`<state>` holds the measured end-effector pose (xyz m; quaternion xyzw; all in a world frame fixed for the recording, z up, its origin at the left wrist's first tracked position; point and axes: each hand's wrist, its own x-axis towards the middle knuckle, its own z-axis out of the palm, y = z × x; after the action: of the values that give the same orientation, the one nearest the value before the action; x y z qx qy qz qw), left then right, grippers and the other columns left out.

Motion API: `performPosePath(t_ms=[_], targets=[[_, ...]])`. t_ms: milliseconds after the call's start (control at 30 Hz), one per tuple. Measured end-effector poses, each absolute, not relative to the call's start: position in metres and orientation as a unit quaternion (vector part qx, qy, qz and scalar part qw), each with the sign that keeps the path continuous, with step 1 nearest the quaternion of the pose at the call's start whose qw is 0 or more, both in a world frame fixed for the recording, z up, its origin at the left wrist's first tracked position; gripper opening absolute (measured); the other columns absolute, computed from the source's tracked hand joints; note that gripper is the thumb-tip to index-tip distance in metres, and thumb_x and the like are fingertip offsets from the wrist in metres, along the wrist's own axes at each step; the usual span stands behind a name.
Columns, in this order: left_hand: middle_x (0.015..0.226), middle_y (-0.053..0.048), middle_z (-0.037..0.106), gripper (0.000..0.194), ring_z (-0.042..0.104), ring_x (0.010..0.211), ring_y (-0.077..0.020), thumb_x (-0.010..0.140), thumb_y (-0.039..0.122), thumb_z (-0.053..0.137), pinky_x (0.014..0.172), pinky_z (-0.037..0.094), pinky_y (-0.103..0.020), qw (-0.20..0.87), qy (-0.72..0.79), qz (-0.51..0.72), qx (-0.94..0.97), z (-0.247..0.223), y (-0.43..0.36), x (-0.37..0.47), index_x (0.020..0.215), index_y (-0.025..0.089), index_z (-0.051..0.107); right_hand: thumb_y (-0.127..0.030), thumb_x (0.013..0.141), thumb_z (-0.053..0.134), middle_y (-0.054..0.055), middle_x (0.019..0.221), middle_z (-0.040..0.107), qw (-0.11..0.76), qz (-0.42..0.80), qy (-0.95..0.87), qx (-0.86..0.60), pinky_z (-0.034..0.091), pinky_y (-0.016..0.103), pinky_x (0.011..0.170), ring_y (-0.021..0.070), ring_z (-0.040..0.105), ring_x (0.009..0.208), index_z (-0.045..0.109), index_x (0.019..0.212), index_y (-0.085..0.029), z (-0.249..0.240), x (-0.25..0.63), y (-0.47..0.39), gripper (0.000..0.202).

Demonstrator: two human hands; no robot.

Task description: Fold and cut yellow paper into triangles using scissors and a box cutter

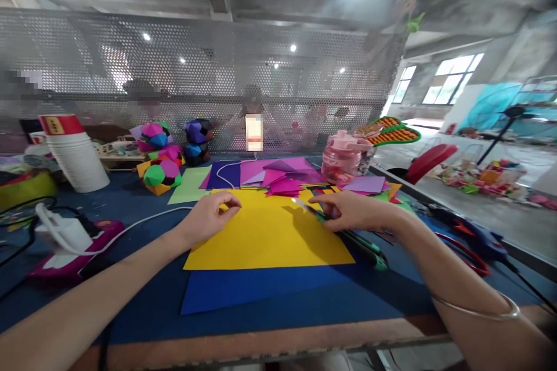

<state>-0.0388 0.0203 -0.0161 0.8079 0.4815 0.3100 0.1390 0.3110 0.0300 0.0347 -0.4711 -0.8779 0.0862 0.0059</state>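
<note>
A yellow sheet (265, 237) lies on a blue sheet (243, 290) in the middle of the table. Over the yellow sheet's back left corner is my left hand (213, 214), fingers curled with a gap between thumb and forefinger and nothing between them. My right hand (348, 210) hovers at the sheet's right side, thumb and fingers apart, just above a green and black cutter (365, 248) with its blade pointing to the back left. Whether the hand touches the cutter is unclear. Behind lie pink and purple paper pieces (300, 169).
Stacked paper cups (78, 156), a purple power strip (104, 237) and colourful paper balls (161, 174) are on the left. A pink jar (342, 156) stands at the back right. Red-handled scissors (472, 258) and a blue glue gun (478, 235) lie right. A perforated screen (226, 75) rises behind.
</note>
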Motion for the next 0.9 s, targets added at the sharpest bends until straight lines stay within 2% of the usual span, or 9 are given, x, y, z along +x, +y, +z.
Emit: performPosePath(t_ms=[67, 167, 300, 433, 533, 633, 733, 833, 900], targets=[[0.105, -0.007, 0.070, 0.024, 0.065, 0.099, -0.0237, 0.089, 0.037, 0.049, 0.085, 0.051, -0.035, 0.116, 0.488, 0.308, 0.808, -0.017, 0.024, -0.042, 0.094, 0.021, 0.066, -0.042, 0.082, 0.059, 0.006, 0.096, 0.073, 0.025, 0.050, -0.867, -0.496, 0.046, 0.029, 0.066, 0.0232, 0.067, 0.080, 0.052, 0.142, -0.019, 0.036, 0.323, 0.036, 0.065], [0.112, -0.011, 0.067, 0.026, 0.062, 0.106, -0.0285, 0.084, 0.037, 0.051, 0.096, 0.047, -0.044, 0.087, 0.516, 0.302, 0.796, -0.019, 0.031, -0.049, 0.098, 0.019, 0.064, -0.040, 0.081, 0.059, 0.013, 0.116, 0.070, 0.057, -0.012, -0.839, -0.541, 0.048, 0.038, 0.083, 0.0311, 0.066, 0.100, 0.055, 0.138, -0.017, 0.032, 0.344, 0.049, 0.062], [0.116, -0.017, 0.066, 0.036, 0.062, 0.112, -0.0366, 0.076, 0.039, 0.057, 0.100, 0.044, -0.053, 0.083, 0.572, 0.292, 0.762, -0.022, 0.043, -0.061, 0.103, 0.016, 0.062, -0.038, 0.077, 0.065, 0.017, 0.132, 0.062, 0.089, -0.056, -0.822, -0.560, 0.043, 0.047, 0.100, 0.0376, 0.057, 0.122, 0.055, 0.138, -0.016, 0.019, 0.357, 0.061, 0.065], [0.121, -0.019, 0.067, 0.044, 0.061, 0.116, -0.0394, 0.070, 0.038, 0.062, 0.101, 0.044, -0.053, 0.119, 0.601, 0.298, 0.732, -0.021, 0.048, -0.068, 0.107, 0.015, 0.062, -0.038, 0.088, 0.055, 0.018, 0.123, 0.066, 0.121, -0.056, -0.838, -0.528, 0.046, 0.045, 0.098, 0.0337, 0.060, 0.118, 0.055, 0.138, -0.014, 0.010, 0.336, 0.059, 0.055], [0.125, -0.018, 0.067, 0.047, 0.062, 0.117, -0.0368, 0.069, 0.037, 0.065, 0.102, 0.045, -0.050, 0.168, 0.601, 0.321, 0.713, -0.020, 0.050, -0.070, 0.111, 0.016, 0.062, -0.044, 0.095, 0.045, 0.016, 0.122, 0.067, 0.136, -0.028, -0.863, -0.486, 0.048, 0.042, 0.096, 0.0296, 0.062, 0.114, 0.051, 0.142, -0.014, 0.005, 0.309, 0.051, 0.055], [0.127, -0.016, 0.067, 0.045, 0.065, 0.114, -0.0308, 0.073, 0.037, 0.063, 0.093, 0.052, -0.041, 0.227, 0.590, 0.362, 0.685, -0.018, 0.052, -0.070, 0.113, 0.016, 0.063, -0.059, 0.093, 0.046, 0.019, 0.141, 0.054, 0.141, -0.005, -0.880, -0.453, 0.039, 0.049, 0.108, 0.0343, 0.049, 0.132, 0.051, 0.142, -0.013, -0.001, 0.285, 0.039, 0.067], [0.122, -0.015, 0.069, 0.041, 0.068, 0.107, -0.0271, 0.077, 0.037, 0.060, 0.080, 0.056, -0.035, 0.273, 0.579, 0.410, 0.649, -0.014, 0.055, -0.071, 0.112, 0.016, 0.064, -0.072, 0.083, 0.054, 0.016, 0.151, 0.045, 0.122, 0.035, -0.900, -0.418, 0.034, 0.050, 0.114, 0.0353, 0.041, 0.139, 0.046, 0.148, -0.018, -0.004, 0.269, 0.022, 0.085], [0.114, -0.013, 0.072, 0.037, 0.070, 0.098, -0.0245, 0.076, 0.034, 0.064, 0.079, 0.057, -0.036, 0.303, 0.560, 0.440, 0.633, -0.009, 0.054, -0.071, 0.108, 0.016, 0.066, -0.075, 0.072, 0.065, 0.011, 0.161, 0.031, 0.058, 0.122, -0.919, -0.370, 0.029, 0.052, 0.118, 0.0359, 0.031, 0.145, 0.031, 0.156, -0.024, -0.004, 0.258, 0.006, 0.104], [0.112, -0.012, 0.072, 0.035, 0.069, 0.101, -0.0245, 0.073, 0.031, 0.068, 0.085, 0.055, -0.037, 0.308, 0.549, 0.451, 0.633, -0.007, 0.053, -0.071, 0.104, 0.015, 0.067, -0.075, 0.069, 0.068, 0.009, 0.164, 0.023, 0.016, 0.158, -0.925, -0.344, 0.021, 0.056, 0.120, 0.0374, 0.021, 0.149, 0.024, 0.158, -0.026, -0.003, 0.252, -0.002, 0.111]])
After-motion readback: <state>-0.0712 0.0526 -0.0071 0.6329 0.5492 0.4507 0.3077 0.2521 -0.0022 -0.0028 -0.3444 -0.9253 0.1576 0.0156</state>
